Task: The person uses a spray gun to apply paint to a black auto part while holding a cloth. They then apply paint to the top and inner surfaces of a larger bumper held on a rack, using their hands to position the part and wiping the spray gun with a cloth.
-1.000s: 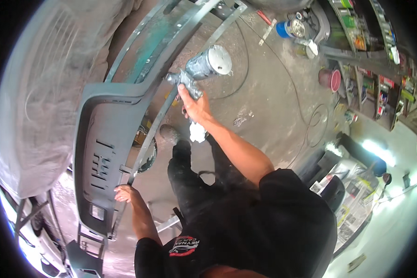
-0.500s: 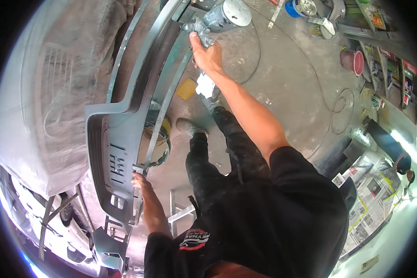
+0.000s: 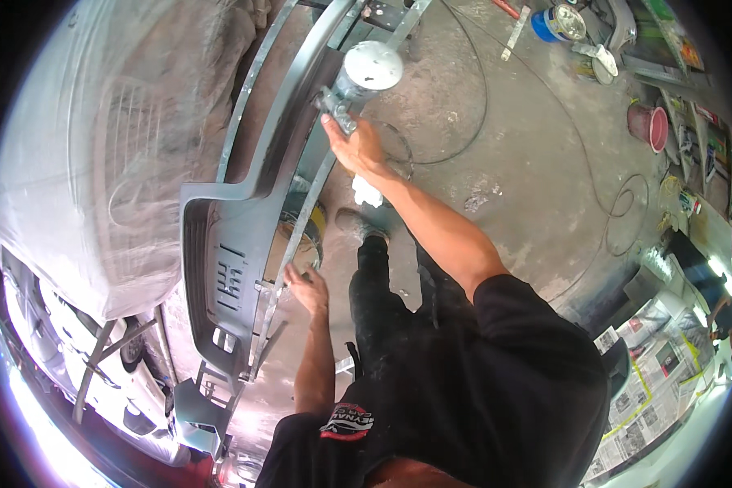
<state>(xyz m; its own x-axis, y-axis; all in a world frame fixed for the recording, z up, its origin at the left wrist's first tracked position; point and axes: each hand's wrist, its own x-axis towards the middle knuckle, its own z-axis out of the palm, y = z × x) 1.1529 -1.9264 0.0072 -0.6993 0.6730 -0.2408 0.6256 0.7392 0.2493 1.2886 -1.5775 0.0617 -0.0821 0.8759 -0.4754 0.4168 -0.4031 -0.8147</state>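
My right hand (image 3: 358,150) is closed round a spray gun (image 3: 336,111) topped by a paint-spattered silver cup (image 3: 372,68). The gun is over the inner edge of a long grey car bumper (image 3: 299,106); whether it touches, I cannot tell. The bumper lies along a metal stand (image 3: 289,244), its slotted end toward me. Beside the stand's rail, my left hand (image 3: 307,290) hovers with fingers apart and nothing in them. A white crumpled cloth or paper (image 3: 367,192) shows below my right wrist; what holds it is hidden.
A covered vehicle (image 3: 98,163) fills the left side. Beneath the stand is a bucket (image 3: 305,236). A hose (image 3: 484,98) winds over the floor. At the right are a blue pail (image 3: 557,24), a pink bucket (image 3: 648,126), shelves and a newspaper-covered surface (image 3: 651,382).
My right hand has brought the spray gun nearer to me along the bumper. The left hand has come away from the stand's rail. The whole view has shifted a little.
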